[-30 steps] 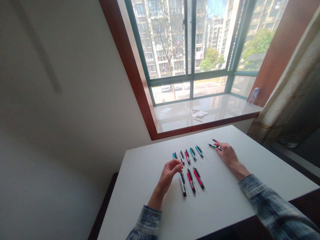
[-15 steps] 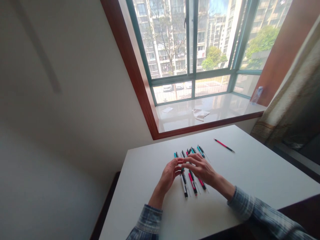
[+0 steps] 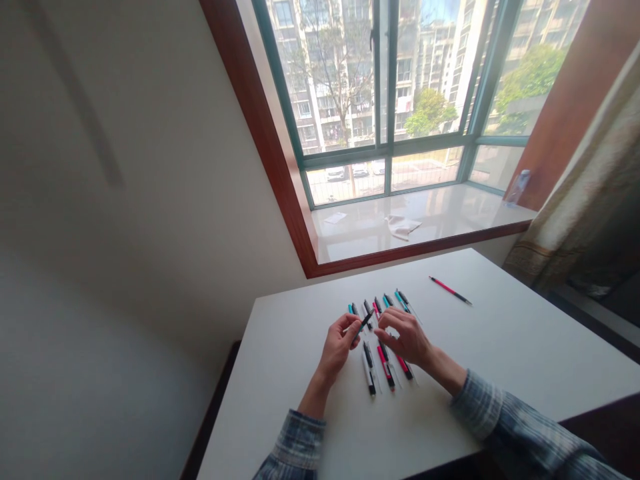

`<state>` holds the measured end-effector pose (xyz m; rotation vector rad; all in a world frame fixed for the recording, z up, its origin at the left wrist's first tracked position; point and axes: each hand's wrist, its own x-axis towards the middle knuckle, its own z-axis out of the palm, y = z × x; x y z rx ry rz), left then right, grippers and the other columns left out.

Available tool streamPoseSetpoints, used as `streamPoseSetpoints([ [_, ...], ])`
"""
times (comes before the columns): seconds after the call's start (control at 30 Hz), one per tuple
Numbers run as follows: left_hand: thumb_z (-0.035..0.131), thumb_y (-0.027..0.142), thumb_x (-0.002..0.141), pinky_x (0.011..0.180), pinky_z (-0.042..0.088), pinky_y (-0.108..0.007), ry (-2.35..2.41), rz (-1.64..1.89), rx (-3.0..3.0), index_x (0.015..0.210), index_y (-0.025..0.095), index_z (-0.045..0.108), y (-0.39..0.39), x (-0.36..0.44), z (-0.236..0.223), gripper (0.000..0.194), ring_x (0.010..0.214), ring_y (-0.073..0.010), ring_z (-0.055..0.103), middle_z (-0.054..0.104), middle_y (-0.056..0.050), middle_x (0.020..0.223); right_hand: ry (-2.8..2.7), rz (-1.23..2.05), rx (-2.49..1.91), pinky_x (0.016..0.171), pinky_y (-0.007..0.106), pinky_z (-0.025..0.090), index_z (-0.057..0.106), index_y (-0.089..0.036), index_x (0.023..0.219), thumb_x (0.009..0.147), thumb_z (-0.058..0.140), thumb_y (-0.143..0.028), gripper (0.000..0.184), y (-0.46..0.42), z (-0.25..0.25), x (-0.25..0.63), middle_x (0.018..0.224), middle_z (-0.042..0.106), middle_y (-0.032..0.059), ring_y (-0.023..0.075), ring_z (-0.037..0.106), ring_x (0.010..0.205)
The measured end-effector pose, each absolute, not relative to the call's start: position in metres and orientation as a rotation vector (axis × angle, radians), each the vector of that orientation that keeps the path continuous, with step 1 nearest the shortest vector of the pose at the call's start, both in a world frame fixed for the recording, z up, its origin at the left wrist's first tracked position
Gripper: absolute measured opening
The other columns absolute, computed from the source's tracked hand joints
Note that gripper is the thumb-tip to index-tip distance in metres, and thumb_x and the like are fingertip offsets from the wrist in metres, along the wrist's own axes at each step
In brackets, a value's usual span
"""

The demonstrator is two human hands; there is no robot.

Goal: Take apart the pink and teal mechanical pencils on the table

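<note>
**My hands work low over two rows of pens [image 3: 383, 367] on a white table [image 3: 500, 347].**
A red pen [image 3: 450, 290] lies alone, well to the right of the rows. My left hand [image 3: 340, 347] is nearly closed, pinching a black pen [image 3: 364, 325] between thumb and fingers, tilted up and clear of the rows. My right hand [image 3: 407, 337] hangs half-curled just beside it, holding nothing I can see. A loose pinch could drop the black pen onto the others, and my right hand, so low, could brush neighbouring pens out of line.
</note>
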<state>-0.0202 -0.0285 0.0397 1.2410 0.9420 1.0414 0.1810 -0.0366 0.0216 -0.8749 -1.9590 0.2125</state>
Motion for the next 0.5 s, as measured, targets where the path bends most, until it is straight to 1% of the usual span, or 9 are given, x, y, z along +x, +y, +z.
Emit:
streamPoseSetpoints([
  [0.03,0.077,0.055,0.08,0.051,0.033,-0.021,0.95,1.045,1.261,0.084,0.016,0.065,-0.029,-0.02,0.04,0.042,0.055,-0.0073,0.044,0.055,0.002,0.073,-1.917,0.266,-0.957,0.063,0.028,0.042,0.053,-0.021,0.069,0.103,0.048,-0.041,0.04,-0.034,0.02,0.186,0.067,0.055,-0.0002,0.0151,0.05,0.063],
  [0.1,0.077,0.054,0.08,0.054,0.036,-0.022,0.939,1.027,1.292,0.084,0.015,0.068,-0.03,-0.019,0.041,0.04,0.057,-0.0085,0.047,0.059,0.0,0.076,-1.853,0.395,-1.076,0.057,0.026,0.034,0.046,-0.02,0.062,0.105,0.041,-0.046,0.05,-0.03,0.017,0.193,0.059,0.046,-0.0034,0.0125,0.04,0.056],
  [0.17,0.078,0.051,0.081,0.058,0.04,-0.023,0.911,0.988,1.332,0.086,0.015,0.07,-0.031,-0.018,0.041,0.037,0.061,-0.0101,0.05,0.062,-0.002,0.08,-1.809,0.507,-1.123,0.054,0.026,0.028,0.04,-0.02,0.058,0.105,0.038,-0.052,0.057,-0.028,0.013,0.197,0.056,0.038,-0.0049,0.0114,0.034,0.053],
  [0.23,0.079,0.048,0.081,0.06,0.042,-0.024,0.888,0.95,1.379,0.09,0.015,0.071,-0.033,-0.018,0.041,0.035,0.063,-0.0111,0.052,0.062,-0.002,0.08,-1.781,0.576,-1.131,0.053,0.026,0.024,0.036,-0.02,0.057,0.104,0.037,-0.056,0.059,-0.028,0.011,0.196,0.055,0.032,-0.0054,0.011,0.03,0.052],
  [0.33,0.08,0.044,0.081,0.059,0.039,-0.023,0.897,0.936,1.447,0.095,0.015,0.072,-0.033,-0.018,0.04,0.034,0.062,-0.0112,0.05,0.062,-0.001,0.075,-1.743,0.621,-1.131,0.053,0.027,0.021,0.034,-0.02,0.057,0.103,0.037,-0.058,0.06,-0.028,0.009,0.194,0.056,0.028,-0.0051,0.011,0.028,0.052],
  [0.5,0.08,0.045,0.08,0.056,0.035,-0.023,0.969,0.935,1.526,0.095,0.016,0.076,-0.032,-0.019,0.037,0.033,0.06,-0.0115,0.049,0.063,-0.001,0.073,-1.709,0.64,-1.136,0.053,0.027,0.021,0.03,-0.021,0.058,0.101,0.039,-0.059,0.059,-0.026,0.013,0.196,0.056,0.027,-0.0051,0.011,0.026,0.053],
])
